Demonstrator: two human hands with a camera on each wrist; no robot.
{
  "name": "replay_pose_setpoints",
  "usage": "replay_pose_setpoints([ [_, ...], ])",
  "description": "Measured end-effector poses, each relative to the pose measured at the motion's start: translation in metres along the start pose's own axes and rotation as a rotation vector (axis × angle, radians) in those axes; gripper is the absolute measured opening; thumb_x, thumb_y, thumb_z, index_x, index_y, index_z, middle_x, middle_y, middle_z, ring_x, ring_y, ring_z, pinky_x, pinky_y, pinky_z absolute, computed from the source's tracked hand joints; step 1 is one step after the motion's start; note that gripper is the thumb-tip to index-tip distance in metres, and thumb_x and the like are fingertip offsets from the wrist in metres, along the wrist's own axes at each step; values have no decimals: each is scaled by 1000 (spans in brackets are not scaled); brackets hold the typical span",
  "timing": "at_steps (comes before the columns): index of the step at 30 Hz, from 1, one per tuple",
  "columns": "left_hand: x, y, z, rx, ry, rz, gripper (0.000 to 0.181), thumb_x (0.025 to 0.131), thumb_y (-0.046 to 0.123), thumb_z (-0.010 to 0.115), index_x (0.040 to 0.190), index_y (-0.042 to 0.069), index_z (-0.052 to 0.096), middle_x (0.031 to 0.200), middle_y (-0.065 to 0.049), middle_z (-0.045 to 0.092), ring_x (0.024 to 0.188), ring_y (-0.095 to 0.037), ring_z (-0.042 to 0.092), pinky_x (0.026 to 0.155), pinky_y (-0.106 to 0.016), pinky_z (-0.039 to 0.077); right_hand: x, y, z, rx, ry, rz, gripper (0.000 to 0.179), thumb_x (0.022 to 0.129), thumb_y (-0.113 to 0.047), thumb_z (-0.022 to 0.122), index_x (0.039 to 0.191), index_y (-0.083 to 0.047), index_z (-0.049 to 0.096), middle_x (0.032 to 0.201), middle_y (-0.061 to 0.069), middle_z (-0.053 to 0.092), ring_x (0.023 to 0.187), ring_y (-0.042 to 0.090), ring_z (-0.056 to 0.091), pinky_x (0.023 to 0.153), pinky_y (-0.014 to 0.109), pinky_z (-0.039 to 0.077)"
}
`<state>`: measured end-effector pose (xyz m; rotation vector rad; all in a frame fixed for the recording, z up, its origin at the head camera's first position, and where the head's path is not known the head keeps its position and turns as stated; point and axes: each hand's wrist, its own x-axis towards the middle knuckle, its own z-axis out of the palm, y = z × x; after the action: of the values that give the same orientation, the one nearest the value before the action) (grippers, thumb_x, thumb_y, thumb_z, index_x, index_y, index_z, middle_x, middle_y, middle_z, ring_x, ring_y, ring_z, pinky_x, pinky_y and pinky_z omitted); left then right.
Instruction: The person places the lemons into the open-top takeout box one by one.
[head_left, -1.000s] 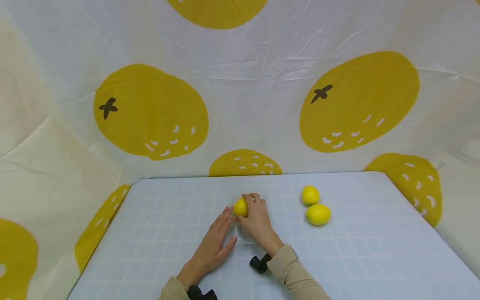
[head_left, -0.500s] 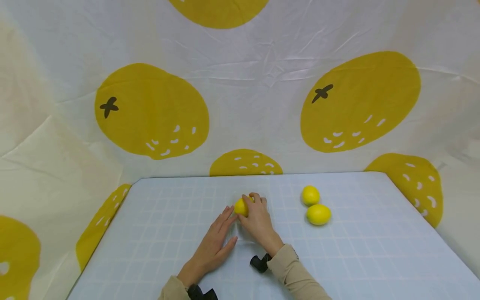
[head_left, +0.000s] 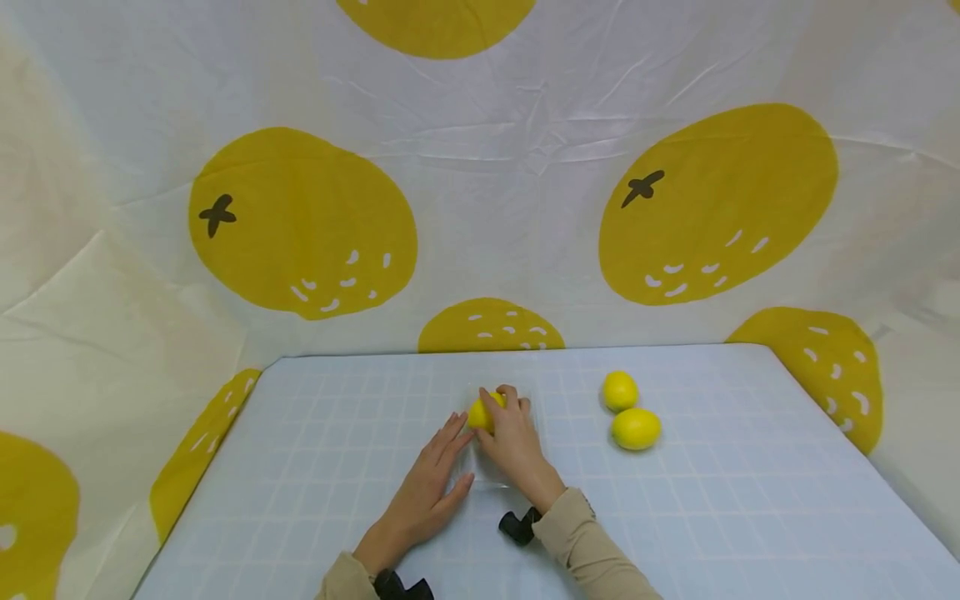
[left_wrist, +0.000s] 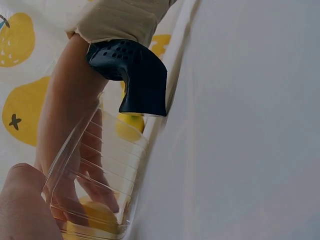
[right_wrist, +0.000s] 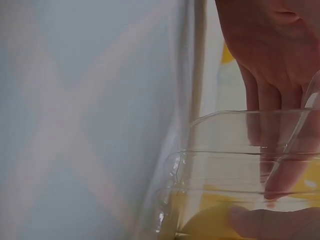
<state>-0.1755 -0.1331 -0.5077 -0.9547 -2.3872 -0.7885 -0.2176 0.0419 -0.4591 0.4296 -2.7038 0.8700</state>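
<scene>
My right hand (head_left: pixel 517 450) reaches into a clear plastic container (left_wrist: pixel 120 145) and holds a lemon (head_left: pixel 480 416) at its far left part. Through the ribbed wall in the left wrist view, the fingers show around the lemon (left_wrist: pixel 102 216). Its right side is hidden by the hand in the head view. My left hand (head_left: pixel 423 493) lies along the container's left side, fingers straight and fingertips close to the held lemon. In the right wrist view, the container wall (right_wrist: pixel 225 171) stands in front of the left hand's fingers, with a thumb over the lemon (right_wrist: pixel 207 222).
Right of the container, a lemon (head_left: pixel 620 392) sits just behind another lemon (head_left: pixel 637 429). A pale checked cloth (head_left: pixel 322 467) covers the table. Behind it hangs a white curtain (head_left: pixel 510 225) printed with large yellow fruit. Black camera mounts (head_left: pixel 517 527) sit at both wrists.
The right index finger has shifted slightly left over the lemon, and the lemon has turned a little under it. The left hand and the two other lemons keep their places.
</scene>
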Motion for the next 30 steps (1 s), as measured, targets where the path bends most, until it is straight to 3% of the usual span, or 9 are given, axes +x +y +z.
replay_pose_setpoints([
  [15,-3,-3,1,-8,2,-15,56,94,20,54,147,6,44,158,-16,32,146,-34,27,108,-61,34,0,-2,3,19,46,-12,66,81,-15,81,138,-3,51,129,22,52,101,41,49,82,50,54],
  [22,-2,-1,-1,-16,-1,-20,56,95,21,54,148,7,43,159,-15,31,146,-34,28,108,-60,34,-1,-5,-5,39,-5,24,63,82,-18,81,137,-4,53,134,20,49,111,42,48,78,53,57],
  [30,-1,-1,-3,-15,-7,-25,53,95,19,55,145,4,45,159,-14,30,147,-33,27,108,-60,34,-3,-4,-17,50,-48,58,56,83,-20,81,132,-4,58,132,19,51,112,40,48,90,50,53],
])
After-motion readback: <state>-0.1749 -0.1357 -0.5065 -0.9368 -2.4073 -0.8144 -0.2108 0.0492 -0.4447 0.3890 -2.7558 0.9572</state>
